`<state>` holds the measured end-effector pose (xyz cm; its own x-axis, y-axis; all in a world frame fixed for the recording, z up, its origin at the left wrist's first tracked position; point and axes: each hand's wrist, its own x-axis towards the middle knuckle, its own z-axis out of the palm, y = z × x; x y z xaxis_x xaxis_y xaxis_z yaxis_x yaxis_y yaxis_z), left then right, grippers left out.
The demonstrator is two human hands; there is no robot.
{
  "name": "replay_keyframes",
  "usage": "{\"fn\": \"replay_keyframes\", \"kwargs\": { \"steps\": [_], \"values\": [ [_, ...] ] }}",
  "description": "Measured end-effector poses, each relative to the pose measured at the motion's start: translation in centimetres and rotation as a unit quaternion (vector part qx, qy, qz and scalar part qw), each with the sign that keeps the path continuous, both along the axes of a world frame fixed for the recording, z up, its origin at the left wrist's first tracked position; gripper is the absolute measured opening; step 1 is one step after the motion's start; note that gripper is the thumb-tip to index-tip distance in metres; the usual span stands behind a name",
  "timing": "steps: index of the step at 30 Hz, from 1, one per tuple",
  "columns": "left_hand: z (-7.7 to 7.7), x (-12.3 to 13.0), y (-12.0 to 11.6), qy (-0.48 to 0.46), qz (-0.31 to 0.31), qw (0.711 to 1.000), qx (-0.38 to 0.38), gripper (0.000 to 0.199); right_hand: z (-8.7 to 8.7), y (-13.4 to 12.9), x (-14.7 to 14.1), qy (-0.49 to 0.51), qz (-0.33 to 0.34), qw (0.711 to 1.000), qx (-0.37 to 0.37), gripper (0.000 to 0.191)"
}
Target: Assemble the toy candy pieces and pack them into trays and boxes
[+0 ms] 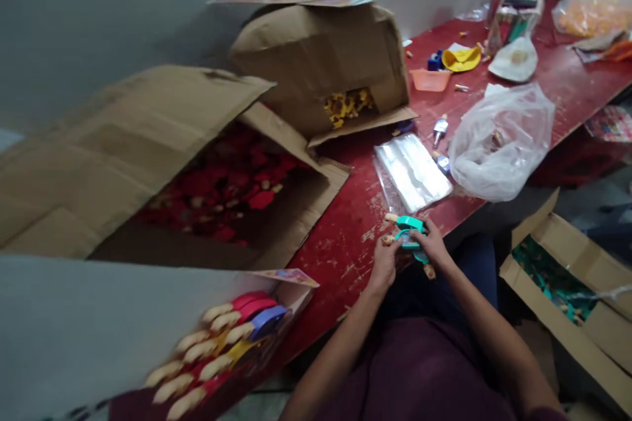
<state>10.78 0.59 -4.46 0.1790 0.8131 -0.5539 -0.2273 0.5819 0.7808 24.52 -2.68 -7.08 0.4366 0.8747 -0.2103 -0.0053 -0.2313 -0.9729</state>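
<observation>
In the head view, the left hand [386,266] and right hand [436,248] grasp between them a teal-green plastic item with knobby tan ends [409,223], 2 pointing left and 1 lower right, its length slanting at the scuffed red tabletop's [340,270] near edge.

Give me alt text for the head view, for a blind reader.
A left hand and right hand hold teal-and-tan pieces at the edge of a scuffed red table. On it are a brown cardboard box of red pieces and a translucent plastic bag.
</observation>
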Motion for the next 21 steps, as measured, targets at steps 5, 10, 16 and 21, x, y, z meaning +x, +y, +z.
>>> {"fn": "replay_keyframes", "kwargs": {
  "steps": [5, 10, 16, 21],
  "values": [
    [-0.6, -6.4, 2.9, -0.013, 0.169, 0.985, -0.01, 0.049, -0.3, 8.2, -5.4, -0.136, 0.09, 0.985, -0.048, 0.037],
    [-2.6, -10.0, 2.7, 0.014, 0.226, 0.973, -0.051, 0.044, 0.4, 10.7, -7.4, -0.266, 0.1, 0.957, -0.059, 0.037],
    [-5.5, -12.6, 1.0, 0.12, 0.173, 0.977, -0.046, 0.059, 6.1, 10.9, 1.5, -0.372, 0.015, 0.928, -0.033, 0.037],
    [-5.7, -14.0, 1.8, 0.244, 0.043, 0.969, 0.016, 0.065, 12.3, 13.2, 20.5, -0.459, -0.206, 0.855, -0.126, 0.054]
  ]
}}
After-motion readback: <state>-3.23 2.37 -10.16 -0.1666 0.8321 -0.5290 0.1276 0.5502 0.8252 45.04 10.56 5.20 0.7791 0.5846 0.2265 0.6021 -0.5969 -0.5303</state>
